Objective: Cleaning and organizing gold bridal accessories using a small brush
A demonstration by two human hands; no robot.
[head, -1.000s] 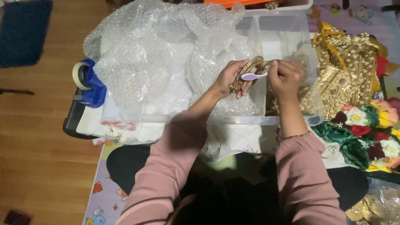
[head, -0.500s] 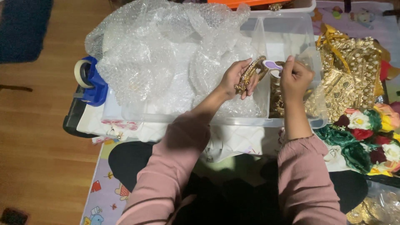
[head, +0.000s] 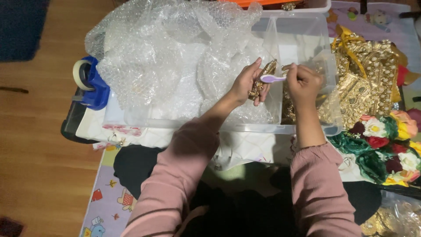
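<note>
Left hand (head: 247, 83) gripping a gold ornament (head: 262, 79), right hand (head: 302, 81) pinching a small purple brush (head: 272, 78), both over the clear plastic box (head: 307, 130).

Gold ornament (head: 262, 79), centre frame: lower part hidden inside left hand (head: 245, 83); detail too small to tell.
Lilac tool (head: 272, 78): far end hidden in right hand (head: 302, 81).
Orange item (head: 263, 2), top edge: cut off.
Gold pieces (head: 390, 219), lower right corner: cut off, blurred.
Clear bin (head: 302, 39): left floor hidden under bubble wrap (head: 166, 57).
</note>
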